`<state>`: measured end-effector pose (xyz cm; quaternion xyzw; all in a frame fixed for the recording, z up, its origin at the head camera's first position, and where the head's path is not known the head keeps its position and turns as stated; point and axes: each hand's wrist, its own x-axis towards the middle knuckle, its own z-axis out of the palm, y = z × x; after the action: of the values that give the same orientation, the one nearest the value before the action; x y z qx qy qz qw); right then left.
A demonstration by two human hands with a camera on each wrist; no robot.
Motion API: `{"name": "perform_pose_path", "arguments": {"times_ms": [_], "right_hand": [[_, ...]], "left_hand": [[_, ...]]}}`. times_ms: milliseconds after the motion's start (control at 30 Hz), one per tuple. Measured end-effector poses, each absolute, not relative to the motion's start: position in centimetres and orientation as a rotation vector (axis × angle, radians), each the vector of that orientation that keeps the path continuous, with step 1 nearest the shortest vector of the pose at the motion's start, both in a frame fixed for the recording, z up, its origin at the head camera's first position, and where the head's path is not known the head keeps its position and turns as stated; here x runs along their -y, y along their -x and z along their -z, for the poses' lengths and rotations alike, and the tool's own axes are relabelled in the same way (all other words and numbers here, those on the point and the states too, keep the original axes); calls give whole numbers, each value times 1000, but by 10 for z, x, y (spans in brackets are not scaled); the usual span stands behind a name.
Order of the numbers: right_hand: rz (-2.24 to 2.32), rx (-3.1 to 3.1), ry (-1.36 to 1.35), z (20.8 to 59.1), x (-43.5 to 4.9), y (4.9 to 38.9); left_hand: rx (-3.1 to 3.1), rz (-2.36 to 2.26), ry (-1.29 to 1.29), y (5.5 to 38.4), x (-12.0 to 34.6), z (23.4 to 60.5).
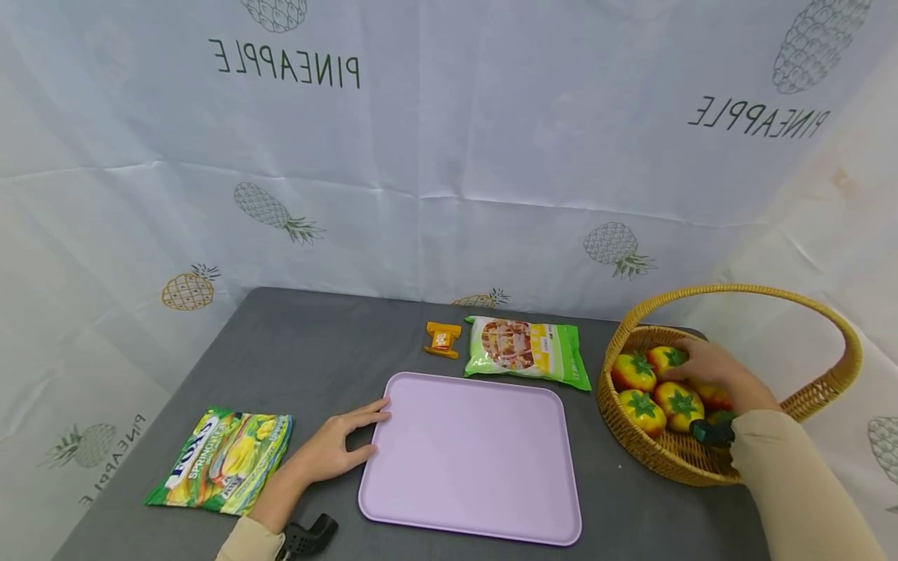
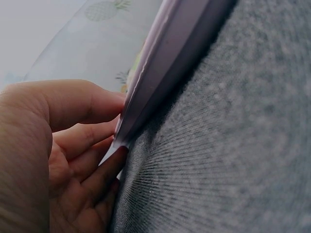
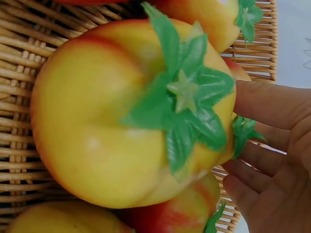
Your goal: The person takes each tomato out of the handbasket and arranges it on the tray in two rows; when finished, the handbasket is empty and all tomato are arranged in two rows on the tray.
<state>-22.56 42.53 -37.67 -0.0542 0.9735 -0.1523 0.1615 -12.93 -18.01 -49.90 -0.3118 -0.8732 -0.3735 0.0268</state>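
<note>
My left hand (image 1: 336, 446) rests at the left edge of a lilac tray (image 1: 470, 460), fingers outstretched. In the left wrist view the thumb touches the tray's rim (image 2: 146, 77), and other fingertips lie beside its lower edge. My right hand (image 1: 712, 370) reaches into a wicker basket (image 1: 634, 448) of yellow-red artificial fruits with green leafy tops, like persimmons. Its thumb and fingers spread about a back fruit (image 1: 663, 358); a firm grip cannot be made out. A large nearer fruit (image 3: 112, 107) hides some fingertips in the right wrist view.
A green-and-yellow Fox's bag (image 1: 231, 460) lies left of my left hand. Behind the tray are a small orange packet (image 1: 443, 340) and a green-and-white food bag (image 1: 526, 351). The basket's tall handle (image 1: 744, 289) arches over the right arm. A pineapple-print cloth (image 1: 449, 156) hangs behind the grey table.
</note>
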Motion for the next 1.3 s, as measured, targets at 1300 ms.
{"name": "perform_pose_path", "arguments": {"times_ms": [1300], "right_hand": [[609,-2996,201,347,-412,192]], "left_hand": [[2737,1164,940,129,180,499]]}}
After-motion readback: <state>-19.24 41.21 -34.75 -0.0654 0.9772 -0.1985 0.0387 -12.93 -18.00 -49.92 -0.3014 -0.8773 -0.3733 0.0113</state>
